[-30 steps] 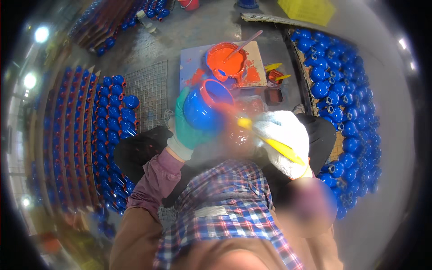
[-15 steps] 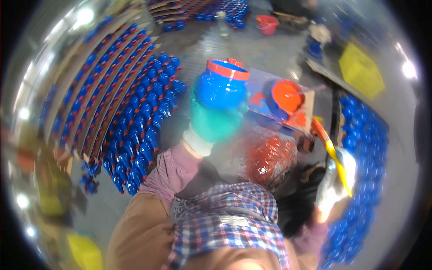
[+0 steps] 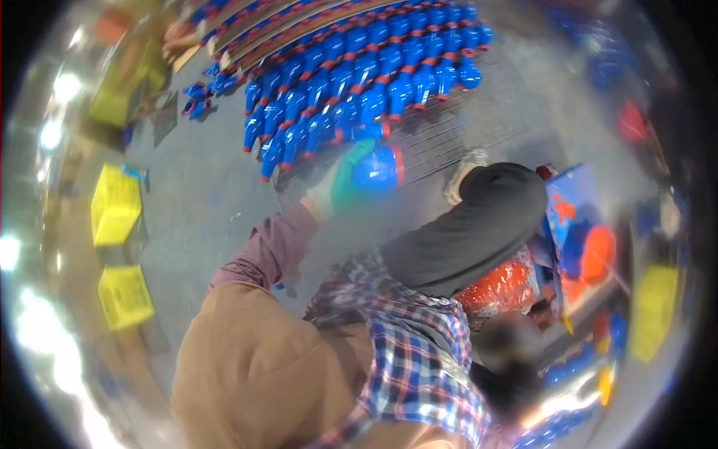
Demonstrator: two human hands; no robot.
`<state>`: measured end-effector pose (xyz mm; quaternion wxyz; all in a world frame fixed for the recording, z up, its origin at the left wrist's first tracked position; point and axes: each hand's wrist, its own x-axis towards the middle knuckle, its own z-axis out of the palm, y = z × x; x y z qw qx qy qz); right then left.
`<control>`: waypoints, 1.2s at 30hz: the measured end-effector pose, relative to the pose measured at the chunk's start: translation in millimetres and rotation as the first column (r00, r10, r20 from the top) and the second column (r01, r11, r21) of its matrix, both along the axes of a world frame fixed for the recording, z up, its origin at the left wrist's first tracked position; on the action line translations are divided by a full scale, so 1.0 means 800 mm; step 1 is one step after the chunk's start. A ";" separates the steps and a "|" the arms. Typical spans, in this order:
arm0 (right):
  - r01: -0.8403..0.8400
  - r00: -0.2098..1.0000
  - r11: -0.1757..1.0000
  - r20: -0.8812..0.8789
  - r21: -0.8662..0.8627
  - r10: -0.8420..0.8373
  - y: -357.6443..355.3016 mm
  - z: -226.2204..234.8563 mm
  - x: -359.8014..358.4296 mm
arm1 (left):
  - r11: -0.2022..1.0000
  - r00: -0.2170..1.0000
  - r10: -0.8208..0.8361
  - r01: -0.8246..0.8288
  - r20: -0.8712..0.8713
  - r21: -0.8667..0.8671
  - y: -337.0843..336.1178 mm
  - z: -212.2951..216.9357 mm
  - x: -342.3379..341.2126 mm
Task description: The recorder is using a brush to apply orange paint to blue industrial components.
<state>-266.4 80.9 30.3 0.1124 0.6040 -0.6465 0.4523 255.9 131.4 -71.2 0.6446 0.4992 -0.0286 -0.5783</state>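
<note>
My left hand (image 3: 345,183), in a green glove with a pale cuff, is closed around a glossy blue pot (image 3: 376,168) with a red rim. The pot lies tilted on its side, its rim facing right, close to rows of similar blue, red-rimmed pots (image 3: 374,103) on the floor. At the lower right my right hand (image 3: 562,400), in a whitish glove, is washed out by glare and blurred. It holds a paintbrush with a yellow handle (image 3: 605,385). Its fingers are partly hidden.
A round container of orange-red paint (image 3: 598,254) stands on a paint-stained blue board (image 3: 566,202) at the right. A red-coated lump (image 3: 499,288) is beside my leg. Yellow boxes (image 3: 116,206) stand at the left. More blue pots lie at the lower right, and stacked boards at the top.
My view and body have turned left. My left hand has brought the pot from above the paint board to the rows of pots, tipping it sideways. The right hand still holds the brush.
</note>
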 end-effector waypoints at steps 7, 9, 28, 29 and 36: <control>-0.183 0.976 0.978 -0.097 0.105 0.193 -0.054 -0.015 -0.006 | 0.932 0.970 0.225 -0.242 0.092 0.270 0.168 -0.202 0.035; -0.193 0.963 0.975 -0.169 0.110 0.210 -0.063 -0.012 -0.012 | 0.905 0.958 0.175 -0.247 0.225 0.347 0.204 -0.240 0.060; -0.058 0.893 0.976 -0.427 0.209 0.145 -0.054 0.057 0.097 | 0.318 0.431 -0.645 -0.600 0.631 0.734 0.228 -0.299 0.196; 0.028 0.913 0.971 -0.401 0.238 0.072 -0.048 0.063 0.111 | 0.319 0.436 -0.650 -0.587 0.622 0.744 0.227 -0.305 0.197; -0.131 0.738 0.936 -0.598 0.327 0.312 -0.092 0.032 -0.038 | 0.483 0.268 -0.596 -0.634 0.757 0.605 0.307 -0.268 0.249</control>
